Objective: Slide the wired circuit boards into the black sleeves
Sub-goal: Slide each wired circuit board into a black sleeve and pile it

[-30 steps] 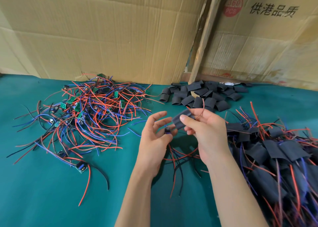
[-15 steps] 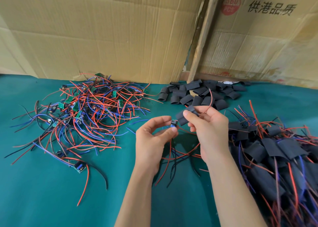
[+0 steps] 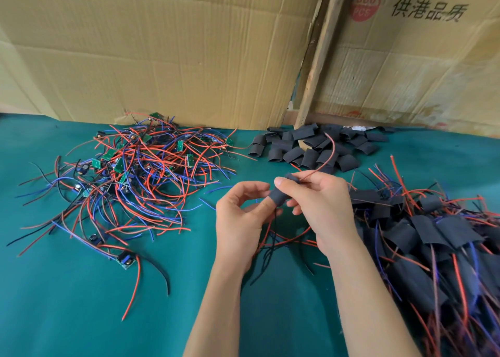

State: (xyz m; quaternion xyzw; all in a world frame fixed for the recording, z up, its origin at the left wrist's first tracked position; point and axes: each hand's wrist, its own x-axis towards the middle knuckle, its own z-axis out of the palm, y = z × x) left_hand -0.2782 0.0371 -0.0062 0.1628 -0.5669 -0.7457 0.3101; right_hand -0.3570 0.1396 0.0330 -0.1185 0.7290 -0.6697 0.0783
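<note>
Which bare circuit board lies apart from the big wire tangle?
The green board nearest the viewer, left of the left hand. It lies alone with its red and black wires; the others sit inside the tangle.

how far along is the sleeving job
Done: the sleeved boards piled on the right. In hand: the right hand holds a black sleeve while the left hand feeds a board in. Left: the tangled bare boards and the empty sleeves.
</note>
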